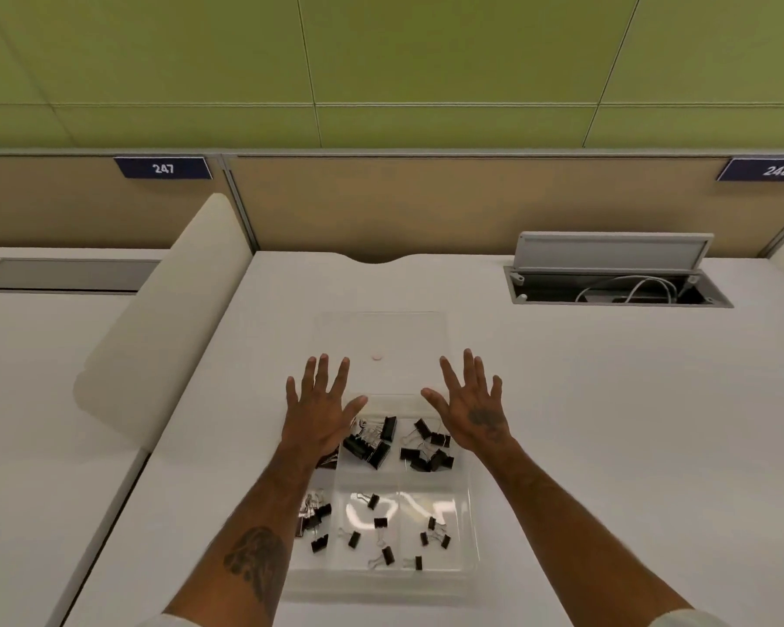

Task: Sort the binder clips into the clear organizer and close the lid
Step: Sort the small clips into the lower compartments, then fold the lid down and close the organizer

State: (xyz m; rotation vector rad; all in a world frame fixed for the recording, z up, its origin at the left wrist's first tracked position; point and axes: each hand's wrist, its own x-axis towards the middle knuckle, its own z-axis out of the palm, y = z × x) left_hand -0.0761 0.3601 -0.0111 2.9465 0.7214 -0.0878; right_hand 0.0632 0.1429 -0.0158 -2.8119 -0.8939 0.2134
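Spanning white desk (607, 400), green wall (381, 61), placards 247 (163, 168), 248 (777, 170).

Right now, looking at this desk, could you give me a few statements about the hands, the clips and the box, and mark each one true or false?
1. Both hands, left and right, are open with fingers spread. True.
2. The lid of the clear organizer is shut over the clips. False: it lies open, flat on the desk beyond the compartments.
3. Black binder clips lie in several compartments. True.
4. The right hand is pinching a clip. False: it holds nothing.
5. The cable hatch at the back of the desk is propped open, with white cables inside. True.
6. Loose clips are scattered on the desk outside the organizer. False: none show there.
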